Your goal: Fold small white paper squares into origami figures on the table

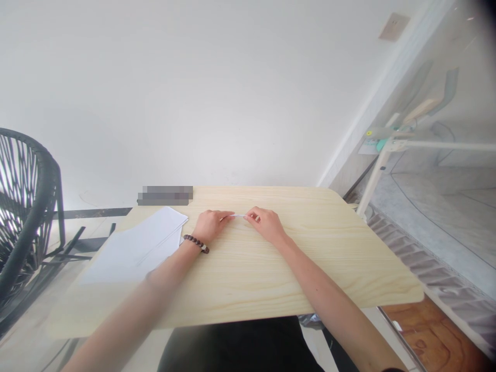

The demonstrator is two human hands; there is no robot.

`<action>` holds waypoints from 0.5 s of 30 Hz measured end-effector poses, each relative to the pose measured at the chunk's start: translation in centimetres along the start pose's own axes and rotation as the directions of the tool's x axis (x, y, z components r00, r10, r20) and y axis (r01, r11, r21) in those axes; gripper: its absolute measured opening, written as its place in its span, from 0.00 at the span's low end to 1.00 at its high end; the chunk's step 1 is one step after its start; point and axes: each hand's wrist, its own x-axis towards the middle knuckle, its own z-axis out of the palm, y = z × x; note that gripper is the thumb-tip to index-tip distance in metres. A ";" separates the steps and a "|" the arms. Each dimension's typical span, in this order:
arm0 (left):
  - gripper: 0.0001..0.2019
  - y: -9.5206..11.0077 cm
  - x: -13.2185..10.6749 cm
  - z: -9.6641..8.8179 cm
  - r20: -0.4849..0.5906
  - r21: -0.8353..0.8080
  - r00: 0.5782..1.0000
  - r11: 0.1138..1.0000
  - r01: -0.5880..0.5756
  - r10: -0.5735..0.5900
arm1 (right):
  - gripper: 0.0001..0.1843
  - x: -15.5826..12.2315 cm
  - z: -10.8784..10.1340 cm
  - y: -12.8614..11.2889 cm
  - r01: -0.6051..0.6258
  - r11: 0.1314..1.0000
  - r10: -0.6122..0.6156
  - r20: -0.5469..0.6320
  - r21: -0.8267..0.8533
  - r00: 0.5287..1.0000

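Left of the desk (341, 253), a dark woven-cord chair (45, 175). At the desk's far left corner, a dark oblong item (166, 196), blurred by pixelation. High on the white wall (232, 103), a socket plate (394, 27). To the right, a white frame (374, 181) beside a grey, ruffle-edged bedspread (442, 206).

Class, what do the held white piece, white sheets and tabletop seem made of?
Held piece: perhaps paper; thin and white, finish unclear.
White sheets: likely paper, matt; thin, flat, straight-edged.
Tabletop: apparently wood or wood-look laminate, smooth; pale grain shows.
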 end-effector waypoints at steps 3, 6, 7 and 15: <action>0.16 0.1 0.0 0.0 0.018 -0.048 0.999 0.998 -0.048 0.048 | 0.07 -0.1 0.0 -0.2 0.040 0.999 -0.040 0.026 0.000 0.999; 0.15 0.3 0.0 0.0 0.028 -0.079 0.996 0.993 -0.087 0.089 | 0.07 -0.1 0.1 -0.5 0.125 0.992 -0.125 0.024 -0.005 0.992; 0.15 0.3 0.0 0.1 0.026 -0.085 0.996 0.993 -0.078 0.081 | 0.08 -0.1 0.2 -0.5 0.145 0.989 -0.144 0.023 -0.011 0.989; 0.16 0.0 0.0 0.3 -0.029 -0.221 0.999 0.975 0.030 -0.037 | 0.10 0.1 0.0 0.0 0.143 0.986 -0.143 0.002 -0.083 0.990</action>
